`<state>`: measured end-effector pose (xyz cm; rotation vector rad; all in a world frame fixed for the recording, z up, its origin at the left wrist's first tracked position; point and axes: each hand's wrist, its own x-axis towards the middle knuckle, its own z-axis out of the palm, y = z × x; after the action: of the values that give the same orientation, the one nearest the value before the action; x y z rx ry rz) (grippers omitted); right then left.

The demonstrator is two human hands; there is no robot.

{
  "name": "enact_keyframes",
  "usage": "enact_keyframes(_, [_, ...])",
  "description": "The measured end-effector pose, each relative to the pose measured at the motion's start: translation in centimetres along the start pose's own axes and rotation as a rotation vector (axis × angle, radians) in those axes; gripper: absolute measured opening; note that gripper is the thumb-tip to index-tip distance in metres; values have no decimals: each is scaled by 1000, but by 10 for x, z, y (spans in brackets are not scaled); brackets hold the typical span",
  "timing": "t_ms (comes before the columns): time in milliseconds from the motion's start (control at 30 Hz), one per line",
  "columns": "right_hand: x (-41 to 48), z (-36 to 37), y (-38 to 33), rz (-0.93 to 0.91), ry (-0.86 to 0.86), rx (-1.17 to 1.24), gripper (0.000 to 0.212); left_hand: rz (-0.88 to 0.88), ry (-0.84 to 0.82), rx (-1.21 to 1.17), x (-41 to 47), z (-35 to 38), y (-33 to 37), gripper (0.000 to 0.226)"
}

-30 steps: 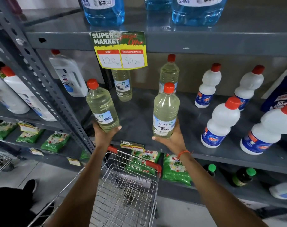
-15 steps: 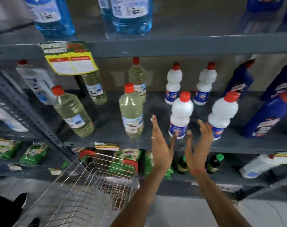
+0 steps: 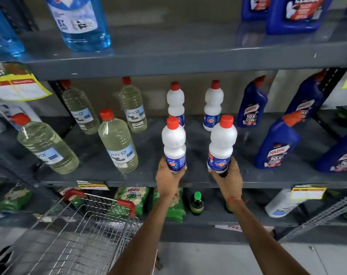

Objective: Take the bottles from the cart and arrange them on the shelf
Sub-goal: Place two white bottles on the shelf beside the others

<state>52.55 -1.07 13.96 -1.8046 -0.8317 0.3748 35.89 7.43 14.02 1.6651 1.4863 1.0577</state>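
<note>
On the grey middle shelf [image 3: 145, 177], my left hand [image 3: 168, 176] grips the base of a white red-capped bottle [image 3: 173, 141]. My right hand [image 3: 227, 175] grips the base of a second white bottle [image 3: 222, 139] beside it. Both bottles stand upright near the shelf's front edge. Two more white bottles [image 3: 175, 100] [image 3: 213, 104] stand behind them. Several clear bottles of pale yellow liquid [image 3: 117, 141] [image 3: 45, 143] stand to the left. The wire cart [image 3: 83, 235] with red handle ends sits at lower left, and I see no bottles in it.
Dark blue cleaner bottles [image 3: 275, 143] stand on the same shelf to the right. Blue liquid bottles [image 3: 79, 22] fill the upper shelf. Green packets [image 3: 133, 197] and a dark green-capped bottle [image 3: 196, 204] lie on the lower shelf. A slanted metal upright [image 3: 319, 217] crosses at lower right.
Both hands let go of the pale yellow bottles, moved right with fingers apart, and now each grips a front white bottle. The view has shifted right.
</note>
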Motion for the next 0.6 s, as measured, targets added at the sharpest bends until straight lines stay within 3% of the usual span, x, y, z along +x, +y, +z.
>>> enact_keyframes(300, [2, -7, 4, -28, -70, -15, 78, 18, 48, 50, 4, -1, -3, 77])
enact_keyframes(600, [0, -8, 0, -4, -94, 7, 79, 39, -17, 39, 8, -2, -5, 81])
